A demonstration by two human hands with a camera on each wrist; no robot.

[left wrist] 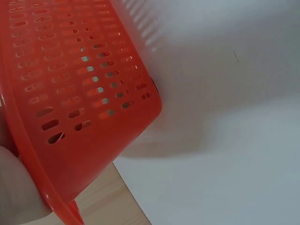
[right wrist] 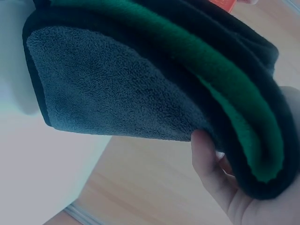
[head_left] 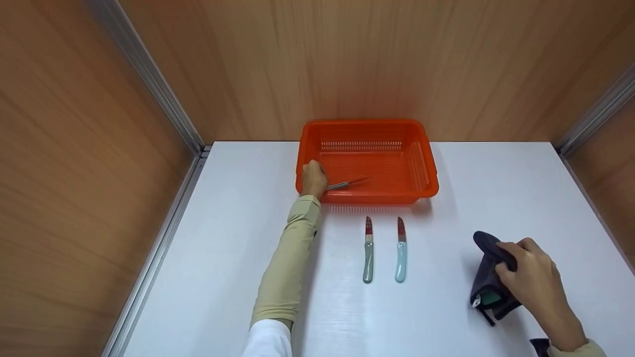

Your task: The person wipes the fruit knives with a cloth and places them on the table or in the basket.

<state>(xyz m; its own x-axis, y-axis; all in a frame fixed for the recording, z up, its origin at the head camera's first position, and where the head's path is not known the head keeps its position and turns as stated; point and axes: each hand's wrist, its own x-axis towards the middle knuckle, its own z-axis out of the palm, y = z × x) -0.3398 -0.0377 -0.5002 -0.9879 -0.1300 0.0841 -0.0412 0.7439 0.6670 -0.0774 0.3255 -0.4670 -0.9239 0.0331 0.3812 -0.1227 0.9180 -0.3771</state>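
Observation:
At the left front corner of the basket (head_left: 419, 187), my left hand (head_left: 313, 179) reaches over the rim with curled fingers. A knife (head_left: 339, 186) with a greyish handle sticks out of that hand, its thin blade pointing right inside the basket; the handle's end is hidden by the fingers. In the left wrist view, part of the left hand (left wrist: 18, 190) shows beside the basket's rim. My right hand (head_left: 536, 272) grips a folded towel (head_left: 483, 277) at the right. The right wrist view shows the towel (right wrist: 108, 84) grey with green between dark edges, the thumb pressing on it.
Two more knives lie side by side in front of the basket, one green-handled (head_left: 368, 260) and one light blue-handled (head_left: 401, 262), blades pointing away. Wood panels (head_left: 367, 59) enclose the white table (head_left: 223, 238) at the back and sides, and the basket stands near the back panel.

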